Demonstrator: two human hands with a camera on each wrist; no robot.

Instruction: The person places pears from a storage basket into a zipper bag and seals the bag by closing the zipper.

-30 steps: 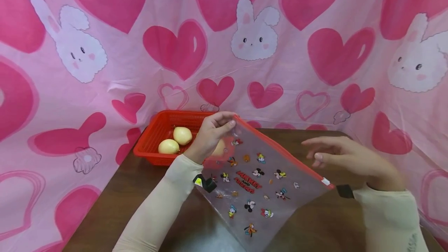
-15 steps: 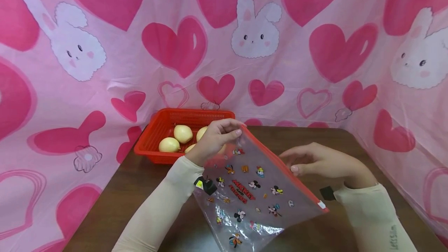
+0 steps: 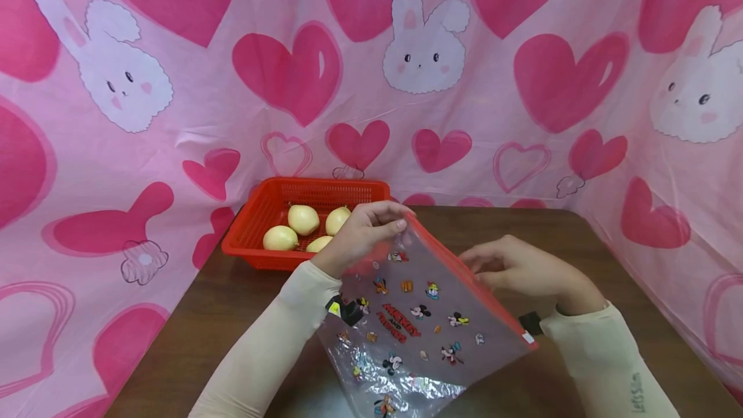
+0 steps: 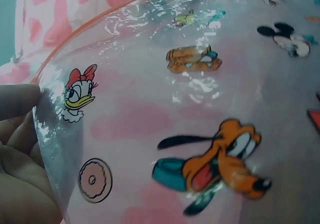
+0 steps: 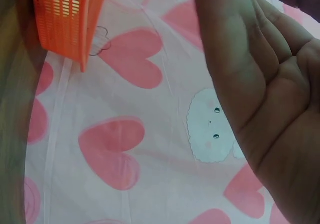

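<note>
A clear zip bag [image 3: 429, 328] with cartoon prints and a red zip edge hangs tilted over the table, its white slider [image 3: 527, 337] at the low right corner. My left hand [image 3: 371, 228] pinches the bag's upper left corner between thumb and fingers. In the left wrist view, the printed film [image 4: 135, 119] fills most of the picture beside the left hand [image 4: 20, 154]. My right hand [image 3: 516, 273] is at the middle of the zip edge, its fingertips partly hidden behind it; I cannot tell whether they grip it. The right wrist view shows the right hand's palm [image 5: 270, 89].
A red plastic basket [image 3: 246, 250] stands at the back left of the brown table [image 3: 232, 334], holding several pale yellow round fruits [image 3: 303, 219]. Behind the table hangs a pink cloth [image 3: 360, 102] with hearts and rabbits. Dark wrist cameras [image 3: 348, 311] sit at both wrists.
My right hand has moved left from beyond the bag's right side to its zip edge. The left hand has lowered slightly and shifted right, and the bag's low corner has dropped.
</note>
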